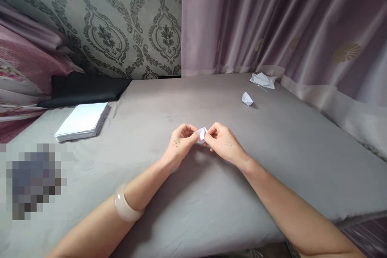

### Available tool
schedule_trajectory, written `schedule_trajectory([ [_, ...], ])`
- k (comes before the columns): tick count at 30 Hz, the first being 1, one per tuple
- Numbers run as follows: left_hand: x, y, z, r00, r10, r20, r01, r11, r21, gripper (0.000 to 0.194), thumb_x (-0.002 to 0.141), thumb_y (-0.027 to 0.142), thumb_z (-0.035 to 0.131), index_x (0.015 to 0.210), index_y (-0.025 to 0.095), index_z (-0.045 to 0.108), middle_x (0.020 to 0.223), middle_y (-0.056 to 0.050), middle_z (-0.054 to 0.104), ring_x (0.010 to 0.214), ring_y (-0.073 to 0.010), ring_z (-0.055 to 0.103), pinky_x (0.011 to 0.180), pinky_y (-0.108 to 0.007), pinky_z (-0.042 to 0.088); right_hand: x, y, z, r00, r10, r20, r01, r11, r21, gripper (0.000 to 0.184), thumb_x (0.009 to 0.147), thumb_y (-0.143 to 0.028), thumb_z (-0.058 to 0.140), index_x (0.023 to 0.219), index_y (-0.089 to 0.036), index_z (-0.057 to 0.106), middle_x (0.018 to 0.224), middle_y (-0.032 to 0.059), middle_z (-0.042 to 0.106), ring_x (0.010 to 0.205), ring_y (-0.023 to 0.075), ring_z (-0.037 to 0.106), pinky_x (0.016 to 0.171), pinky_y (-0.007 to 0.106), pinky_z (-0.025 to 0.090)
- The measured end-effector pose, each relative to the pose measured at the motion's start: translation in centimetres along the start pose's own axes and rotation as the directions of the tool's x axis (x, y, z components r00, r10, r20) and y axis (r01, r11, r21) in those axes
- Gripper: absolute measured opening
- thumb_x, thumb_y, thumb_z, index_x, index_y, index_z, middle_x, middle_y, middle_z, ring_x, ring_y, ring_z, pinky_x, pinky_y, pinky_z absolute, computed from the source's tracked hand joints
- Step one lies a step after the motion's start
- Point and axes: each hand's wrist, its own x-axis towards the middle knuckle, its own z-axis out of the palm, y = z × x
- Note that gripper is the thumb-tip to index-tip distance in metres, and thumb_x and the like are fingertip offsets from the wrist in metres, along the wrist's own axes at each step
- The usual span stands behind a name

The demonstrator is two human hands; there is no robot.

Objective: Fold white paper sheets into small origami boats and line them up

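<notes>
A small folded white paper piece [201, 134] is pinched between both hands just above the grey cloth surface [193, 209]. My left hand [180, 143] grips its left side with fingers curled in. My right hand [223, 142] grips its right side with thumb and fingertips. Most of the paper is hidden by the fingers. A pale bangle [124, 208] circles my left forearm.
A stack of white paper sheets [83, 121] lies at the left. One small folded paper shape [247, 98] and a crumpled white paper [263, 80] lie at the far right by the mauve curtain [287, 28]. A black cloth [86, 88] lies by the patterned wall.
</notes>
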Motion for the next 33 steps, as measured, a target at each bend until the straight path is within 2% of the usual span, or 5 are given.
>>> schedule_trajectory([
  [3, 0.5, 0.3, -0.6, 0.979, -0.154, 0.135, 0.176, 0.969, -0.171, 0.010, 0.067, 0.018, 0.066, 0.074, 0.014, 0.061, 0.065, 0.002, 0.056, 0.056, -0.0062, 0.046, 0.057, -0.020, 0.036, 0.4, 0.2, -0.3, 0.991, 0.042, 0.127, -0.062, 0.986, 0.157, 0.013, 0.070, -0.021, 0.061, 0.070, -0.020, 0.048, 0.064, 0.0001, 0.063, 0.057, 0.0120, 0.059, 0.048, 0.021, 0.042],
  [9, 0.8, 1.0, -1.5, 0.831, -0.349, 0.433, 0.536, 0.711, -0.456, 0.023, 0.077, 0.031, 0.067, 0.081, 0.008, 0.065, 0.065, 0.001, 0.050, 0.055, -0.0046, 0.044, 0.052, -0.017, 0.038, 1.5, 0.8, -1.0, 0.966, 0.060, 0.251, -0.150, 0.922, 0.358, 0.018, 0.068, -0.018, 0.062, 0.063, -0.020, 0.044, 0.049, -0.0052, 0.050, 0.046, 0.0069, 0.046, 0.042, 0.019, 0.033],
  [14, 0.4, 1.0, -1.4, 0.830, -0.300, 0.471, 0.518, 0.727, -0.451, 0.021, 0.075, 0.020, 0.074, 0.088, 0.006, 0.067, 0.061, 0.005, 0.044, 0.051, -0.0008, 0.038, 0.048, -0.012, 0.035, 1.5, 0.5, -1.4, 0.957, 0.038, 0.287, -0.155, 0.904, 0.397, 0.019, 0.068, -0.019, 0.062, 0.062, -0.020, 0.044, 0.050, -0.0053, 0.049, 0.047, 0.0065, 0.044, 0.043, 0.019, 0.031],
  [23, 0.5, 0.8, -0.9, 0.865, -0.309, 0.396, 0.459, 0.808, -0.371, 0.020, 0.070, 0.019, 0.079, 0.082, 0.007, 0.068, 0.063, 0.003, 0.051, 0.048, 0.0008, 0.040, 0.047, -0.011, 0.036, 1.0, 0.0, -1.1, 0.988, 0.030, 0.152, -0.096, 0.890, 0.446, 0.026, 0.064, -0.020, 0.067, 0.060, -0.020, 0.041, 0.052, -0.0060, 0.050, 0.044, 0.0051, 0.039, 0.042, 0.020, 0.028],
  [33, 0.0, 1.6, -1.0, 0.882, -0.221, 0.417, 0.430, 0.741, -0.517, 0.020, 0.075, 0.026, 0.074, 0.084, 0.009, 0.068, 0.053, 0.006, 0.040, 0.048, -0.0019, 0.035, 0.050, -0.012, 0.039, 2.1, 1.1, -2.3, 0.836, -0.142, 0.529, -0.327, 0.647, 0.689, 0.026, 0.073, -0.033, 0.075, 0.089, -0.016, 0.063, 0.074, -0.0032, 0.054, 0.054, 0.0027, 0.040, 0.047, 0.017, 0.032],
])
